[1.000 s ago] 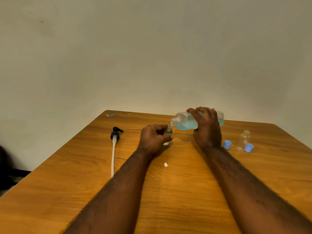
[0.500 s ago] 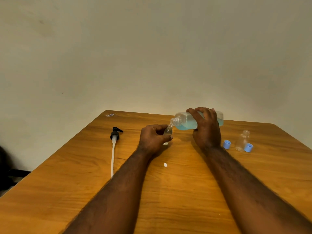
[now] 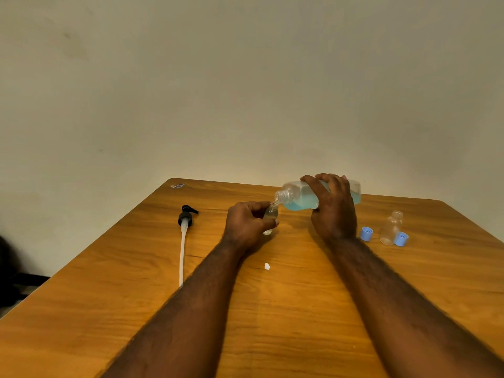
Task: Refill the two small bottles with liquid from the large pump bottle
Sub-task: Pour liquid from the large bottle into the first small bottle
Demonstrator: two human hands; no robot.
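While the pour into the first small bottle (image 3: 270, 217) is under way, we read the head view as follows. Our left hand (image 3: 249, 227) is closed around that bottle, which stands near the middle of the table (image 3: 300, 309). Our right hand (image 3: 334, 211) grips the large bottle (image 3: 300, 196), tipped nearly level, its open neck meeting the small bottle's mouth. Blue liquid pools along its lower side; whether any is flowing we cannot tell, and the small bottle looks mostly clear.

We judge the first refill to be in hand. The next move calls for a slow tilt with the necks kept aligned, since the small mouth is narrow and a spill is likely, then righting the large bottle.

The second small bottle (image 3: 391, 227) stands empty toward the right edge, between two blue caps (image 3: 366, 233), the right one (image 3: 401, 239) touching it. The pump (image 3: 185, 236) lies toward the left edge, well apart, tube pointing at us. A white scrap (image 3: 267, 266) lies between our forearms.

The table is brown wood grain, its far edge against a plain pale wall (image 3: 245, 91).
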